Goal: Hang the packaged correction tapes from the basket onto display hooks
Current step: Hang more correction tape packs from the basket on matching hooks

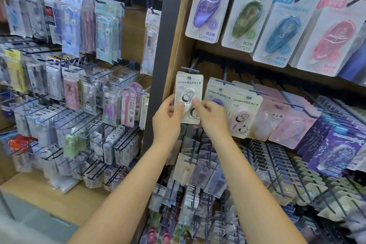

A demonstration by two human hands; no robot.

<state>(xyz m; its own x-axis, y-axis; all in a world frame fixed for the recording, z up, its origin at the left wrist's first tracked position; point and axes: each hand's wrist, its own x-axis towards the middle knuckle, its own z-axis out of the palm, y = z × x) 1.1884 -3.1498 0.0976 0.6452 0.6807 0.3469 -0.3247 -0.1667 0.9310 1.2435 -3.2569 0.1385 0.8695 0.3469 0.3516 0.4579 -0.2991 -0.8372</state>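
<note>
A cream carded correction tape pack [189,87] with a white oval tape and cartoon faces is held upright in front of the shelf. My left hand [168,121] pinches its left edge, thumb on the blister. Gripping the right lower side is my right hand [213,117], thumb on the front. The pack's hang hole sits just below the tip of an empty display hook [190,69] at the left end of the middle row. The basket is out of view.
Similar Campus tape packs [243,117] hang on hooks right beside the held one. Larger purple, green, blue and pink packs [249,14] fill the row above. Rows of hooks with packs project below. A dark upright post [162,61] separates a pen rack [79,65] on the left.
</note>
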